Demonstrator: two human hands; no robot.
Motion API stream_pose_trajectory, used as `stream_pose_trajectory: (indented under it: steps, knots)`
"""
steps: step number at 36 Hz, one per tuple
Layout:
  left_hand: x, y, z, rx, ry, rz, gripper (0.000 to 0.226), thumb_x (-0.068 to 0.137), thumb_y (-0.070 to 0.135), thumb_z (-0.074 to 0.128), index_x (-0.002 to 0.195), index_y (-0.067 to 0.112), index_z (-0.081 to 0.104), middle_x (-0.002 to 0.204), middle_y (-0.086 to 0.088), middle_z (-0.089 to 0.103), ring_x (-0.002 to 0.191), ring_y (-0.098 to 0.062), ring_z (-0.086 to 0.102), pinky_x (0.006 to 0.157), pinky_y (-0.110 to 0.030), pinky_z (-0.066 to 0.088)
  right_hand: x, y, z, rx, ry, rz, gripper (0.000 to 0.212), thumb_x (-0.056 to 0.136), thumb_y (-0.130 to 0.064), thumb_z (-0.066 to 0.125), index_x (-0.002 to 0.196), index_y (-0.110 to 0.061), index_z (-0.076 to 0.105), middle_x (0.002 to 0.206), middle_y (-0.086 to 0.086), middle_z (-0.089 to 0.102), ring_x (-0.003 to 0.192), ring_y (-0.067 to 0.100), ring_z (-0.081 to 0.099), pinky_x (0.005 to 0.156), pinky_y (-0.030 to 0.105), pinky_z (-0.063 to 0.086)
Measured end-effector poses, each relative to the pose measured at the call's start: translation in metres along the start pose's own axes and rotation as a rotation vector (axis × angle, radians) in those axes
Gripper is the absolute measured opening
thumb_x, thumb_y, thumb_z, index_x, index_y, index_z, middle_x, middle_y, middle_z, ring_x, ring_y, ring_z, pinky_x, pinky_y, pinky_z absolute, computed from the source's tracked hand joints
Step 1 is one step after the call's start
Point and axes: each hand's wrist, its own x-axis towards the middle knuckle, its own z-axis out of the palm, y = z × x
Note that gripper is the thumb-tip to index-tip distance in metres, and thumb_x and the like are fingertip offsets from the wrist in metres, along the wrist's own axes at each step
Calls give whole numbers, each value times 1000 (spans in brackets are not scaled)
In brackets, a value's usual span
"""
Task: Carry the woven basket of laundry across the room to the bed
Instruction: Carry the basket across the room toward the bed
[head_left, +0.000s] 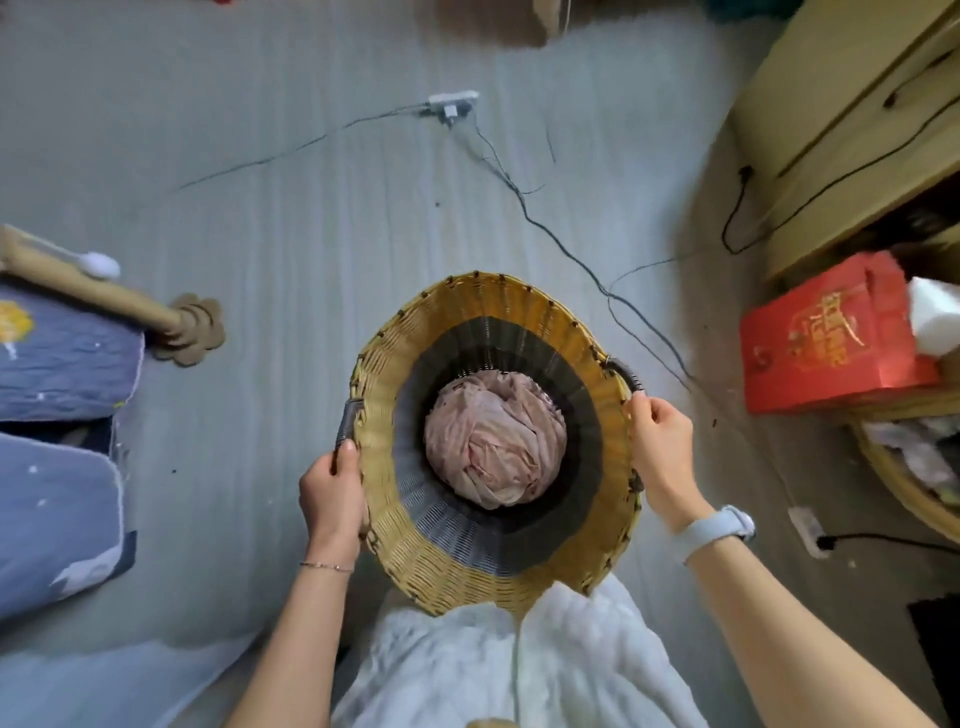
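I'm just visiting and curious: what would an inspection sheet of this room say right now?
Surface: grey floor, mostly bare.
Job's things: woven basket held over the floor; bundled pink laundry at its bottom.
Clutter: red box, second basket at right.
Grippers: left hand grips the left handle; right hand grips the right rim.
Cables: black wires trail from a white power strip across the floor ahead; possible trip risk.
Surroundings: blue bedding at left, wooden cabinet at right.

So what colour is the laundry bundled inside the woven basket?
Pale pink, crumpled laundry at the bottom of the woven basket, seen clearly in the head view.
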Motion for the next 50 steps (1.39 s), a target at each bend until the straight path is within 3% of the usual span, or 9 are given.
stream_pose_trajectory:
  steps: [8, 18, 21, 26, 30, 38, 41, 45, 50]
  knots:
    - [113, 55, -46, -193, 58, -137, 33, 91, 28, 48, 63, 12, 56, 55, -4, 42, 56, -25, 39, 64, -36, 34, 47, -125, 109, -115, -43, -131, 34, 92, -28, 40, 71, -6, 56, 58, 4, 41, 52, 16, 34, 53, 28, 28]
    - [234, 145, -106, -222, 140, -82, 38, 93, 30, 44, 64, 7, 52, 58, -7, 47, 59, -25, 43, 62, -32, 35, 74, -271, 220, -75, -94, -245, 31, 93, -23, 40, 82, -2, 60, 58, 5, 40, 52, 17, 34, 50, 27, 27]
    - [267, 171, -119, -245, 193, -83, 36, 93, 31, 44, 81, 1, 59, 73, -16, 56, 66, -31, 48, 64, -35, 39, 88, -305, 255, -75, -117, -268, 34, 93, -25, 40, 83, 0, 61, 60, 6, 42, 53, 16, 35, 50, 27, 28]
    - [328, 202, -135, -275, 276, -140, 38, 92, 33, 46, 92, -1, 63, 107, -37, 63, 100, -53, 59, 83, -55, 50, 118, -353, 313, -66, -172, -302, 39, 93, -25, 41, 85, 8, 61, 59, 7, 42, 56, 19, 36, 52, 30, 30]
    - [370, 222, -140, -289, 299, -183, 31, 92, 32, 45, 82, 5, 56, 103, -38, 63, 98, -53, 59, 82, -55, 50, 153, -387, 365, -69, -201, -284, 36, 95, -28, 38, 86, -1, 61, 61, 7, 45, 55, 17, 39, 54, 30, 33]
    - [494, 309, -168, -335, 470, -221, 42, 95, 27, 43, 108, -8, 61, 114, -26, 65, 106, -40, 59, 86, -42, 46, 226, -502, 502, -138, -345, -338, 35, 95, -31, 37, 90, -6, 61, 71, 3, 56, 63, 15, 50, 60, 31, 44]
    - [542, 340, -181, -322, 527, -234, 41, 95, 26, 43, 101, -9, 63, 106, -27, 67, 101, -40, 62, 74, -35, 40, 242, -546, 552, -178, -357, -390, 43, 94, -29, 39, 91, 8, 61, 74, 27, 58, 65, 35, 49, 64, 46, 48]
    - [589, 359, -197, -252, 546, -238, 35, 94, 26, 44, 80, -2, 59, 95, -31, 66, 90, -42, 61, 71, -41, 40, 257, -591, 609, -228, -409, -465, 47, 92, -25, 38, 87, 18, 56, 66, 15, 47, 62, 23, 40, 57, 34, 32]
    - [639, 366, -221, -247, 586, -356, 47, 94, 32, 40, 101, -9, 64, 105, -32, 64, 99, -45, 60, 83, -50, 46, 264, -643, 681, -274, -478, -505, 41, 93, -23, 39, 88, 13, 58, 70, 14, 50, 63, 24, 42, 56, 31, 31]
